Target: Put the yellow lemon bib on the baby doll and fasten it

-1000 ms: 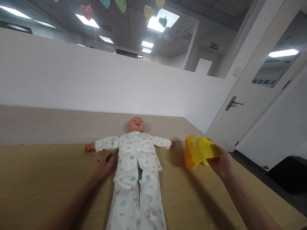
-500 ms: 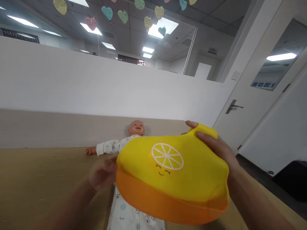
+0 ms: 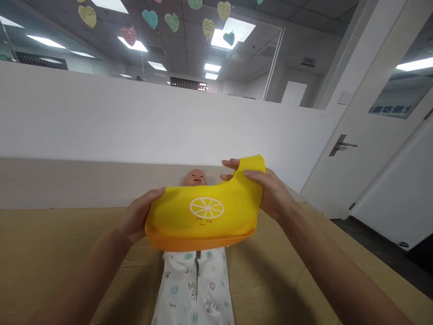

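Note:
A yellow bib [image 3: 176, 203] with an orange lower pocket and a printed lemon slice is held up between my hands. My left hand [image 3: 140, 214] pinches its left edge, thumb in front. At the upper right, my right hand [image 3: 270, 187] grips the bib's neck strap, thumb in front and some fingertips showing behind it. Behind the bib a baby doll [image 3: 196, 177] lies on its back in a white printed outfit. Only its head and legs show; the bib hides its torso and arms.
The doll lies on a tan padded surface [image 3: 67, 253] with a beige upright strip [image 3: 67, 183] along the back. Beyond stands a white partition [image 3: 135, 122] with glass above and heart-shaped notes. A white door with a metal handle [image 3: 341, 145] is on the right.
The bib has moved left and away from me, over the doll's torso, its pocket tipping out of view. My left hand has taken hold of its left edge.

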### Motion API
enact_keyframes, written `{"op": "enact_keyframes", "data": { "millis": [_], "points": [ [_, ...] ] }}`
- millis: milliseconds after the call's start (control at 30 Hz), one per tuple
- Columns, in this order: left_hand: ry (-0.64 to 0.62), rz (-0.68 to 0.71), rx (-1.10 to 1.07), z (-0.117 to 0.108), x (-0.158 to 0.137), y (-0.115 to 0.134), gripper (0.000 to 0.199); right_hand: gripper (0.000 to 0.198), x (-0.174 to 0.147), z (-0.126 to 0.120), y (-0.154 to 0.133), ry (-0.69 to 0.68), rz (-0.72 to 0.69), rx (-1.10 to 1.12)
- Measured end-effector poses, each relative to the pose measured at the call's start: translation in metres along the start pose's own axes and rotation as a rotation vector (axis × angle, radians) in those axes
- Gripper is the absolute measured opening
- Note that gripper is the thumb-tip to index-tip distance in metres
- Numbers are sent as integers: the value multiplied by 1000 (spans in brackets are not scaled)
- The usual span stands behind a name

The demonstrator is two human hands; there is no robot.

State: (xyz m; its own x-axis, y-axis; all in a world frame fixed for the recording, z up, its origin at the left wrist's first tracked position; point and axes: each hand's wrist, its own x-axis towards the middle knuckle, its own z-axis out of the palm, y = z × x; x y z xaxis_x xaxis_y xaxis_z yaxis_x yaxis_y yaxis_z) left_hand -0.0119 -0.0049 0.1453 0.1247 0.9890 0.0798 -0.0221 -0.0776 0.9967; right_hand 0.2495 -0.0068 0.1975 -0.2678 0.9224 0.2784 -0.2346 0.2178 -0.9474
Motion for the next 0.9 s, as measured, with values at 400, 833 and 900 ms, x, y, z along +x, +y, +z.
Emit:
{"op": "enact_keyframes", "data": {
  "millis": [400,833,900],
  "points": [
    [-118,-118,-180,-3,44,-17,47,43,58,-10,53,233,25,-116],
    [19,-156,-101,-22,140,-82,29,36,146,-51,170,276,-152,-727],
    [103,-170,-60,-20,149,-91,26,37,153,-56,185,302,-139,-771]
  ]
}}
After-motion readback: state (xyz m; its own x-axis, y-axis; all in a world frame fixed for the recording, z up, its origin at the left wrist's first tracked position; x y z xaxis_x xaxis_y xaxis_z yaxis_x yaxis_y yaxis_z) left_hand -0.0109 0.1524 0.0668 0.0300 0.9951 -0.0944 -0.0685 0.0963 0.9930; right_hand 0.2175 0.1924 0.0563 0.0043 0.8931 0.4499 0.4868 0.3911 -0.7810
